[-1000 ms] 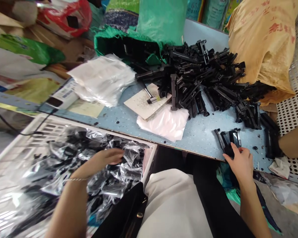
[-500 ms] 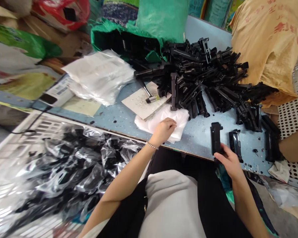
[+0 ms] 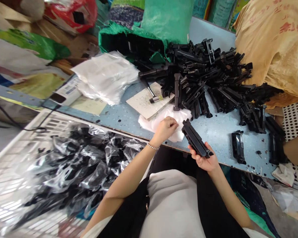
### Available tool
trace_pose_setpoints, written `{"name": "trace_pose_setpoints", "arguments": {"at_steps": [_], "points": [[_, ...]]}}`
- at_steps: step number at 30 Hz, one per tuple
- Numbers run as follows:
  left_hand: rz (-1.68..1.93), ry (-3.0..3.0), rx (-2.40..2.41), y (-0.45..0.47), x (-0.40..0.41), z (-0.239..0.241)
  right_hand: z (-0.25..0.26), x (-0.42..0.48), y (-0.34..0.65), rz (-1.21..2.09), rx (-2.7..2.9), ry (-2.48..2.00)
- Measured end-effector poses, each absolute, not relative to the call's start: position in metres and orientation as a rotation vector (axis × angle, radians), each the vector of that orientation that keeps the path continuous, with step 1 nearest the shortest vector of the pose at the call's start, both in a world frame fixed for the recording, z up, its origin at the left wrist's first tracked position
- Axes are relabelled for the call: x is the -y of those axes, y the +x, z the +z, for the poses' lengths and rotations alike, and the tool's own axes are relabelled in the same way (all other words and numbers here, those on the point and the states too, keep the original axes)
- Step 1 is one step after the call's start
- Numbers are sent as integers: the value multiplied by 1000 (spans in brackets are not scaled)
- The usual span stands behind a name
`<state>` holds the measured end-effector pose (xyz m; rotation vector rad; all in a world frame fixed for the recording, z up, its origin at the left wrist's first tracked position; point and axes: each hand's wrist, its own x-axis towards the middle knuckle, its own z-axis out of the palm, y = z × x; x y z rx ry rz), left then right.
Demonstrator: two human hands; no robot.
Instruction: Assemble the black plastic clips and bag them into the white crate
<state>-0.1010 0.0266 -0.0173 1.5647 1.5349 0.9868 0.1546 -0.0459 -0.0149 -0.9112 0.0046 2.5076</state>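
Observation:
My right hand [image 3: 205, 159] grips a long black plastic part [image 3: 195, 138] by its lower end. The part is lifted and tilted, its far end towards the white plastic bags [image 3: 152, 119]. On those thin bags, by the table's front edge, rests my left hand [image 3: 167, 129], fingers pinched together at the bag film; the fingertips partly hide what they grasp. Another black part [image 3: 237, 147] lies alone on the table to the right. Behind the bags a whitish board [image 3: 139, 102] carries a small brush-like tool [image 3: 155, 99].
A large heap of black parts [image 3: 208, 72] covers the back of the blue table [image 3: 213, 129]. A white crate [image 3: 22, 138] at left holds bagged black parts [image 3: 89, 162]. A stack of clear bags [image 3: 106, 76], a green sack [image 3: 169, 19] and a tan sack [image 3: 270, 43] stand around.
My right hand has picked one black part off the table and carried it left, beside the bags. My left hand has stayed pinched over the bags. The view has shifted slightly.

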Motion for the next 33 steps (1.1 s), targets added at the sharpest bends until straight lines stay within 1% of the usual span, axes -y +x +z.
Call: {"name": "trace_pose_setpoints", "arguments": {"at_steps": [3, 5, 8, 10, 12, 15, 17, 19, 21, 22, 23, 25, 27, 29, 31, 33], "points": [[1077, 1658, -1601, -101, -18, -10, -20, 43, 146, 2510, -1, -909], [1047, 1880, -1657, -104, -9, -1, -23, 41, 142, 2503, 10, -900], [743, 2234, -1781, -107, 1, 10, -22, 42, 141, 2479, 77, -895], [610, 2294, -1852, -108, 1, 11, -16, 43, 141, 2475, 134, -886], [642, 2285, -1846, -106, 0, 7, -10, 42, 137, 2474, 199, -864], [830, 2329, -1675, -99, 7, 3, -5, 33, 122, 2389, 455, -899], [920, 2424, -1427, -92, 20, 7, -5, 27, 110, 2134, 857, -1088], [932, 2468, -1159, -85, 36, 13, -4, 24, 101, 1687, 1324, -1346], [895, 2415, -1003, -79, 51, 15, 3, 30, 97, 1309, 1617, -1490], [882, 2369, -976, -77, 57, 16, 10, 35, 97, 1221, 1699, -1506], [887, 2324, -968, -77, 62, 16, 18, 42, 98, 1207, 1755, -1488], [947, 2230, -985, -83, 74, 22, 38, 57, 103, 1311, 1882, -1353], [1010, 2086, -1050, -102, 89, 40, 56, 68, 114, 1539, 2000, -1111], [922, 1881, -1157, -135, 109, 68, 67, 74, 129, 1759, 2022, -896], [686, 1675, -1259, -177, 129, 93, 68, 75, 150, 1785, 1925, -954], [479, 1536, -1370, -222, 143, 97, 62, 70, 172, 1610, 1765, -1234]]}}
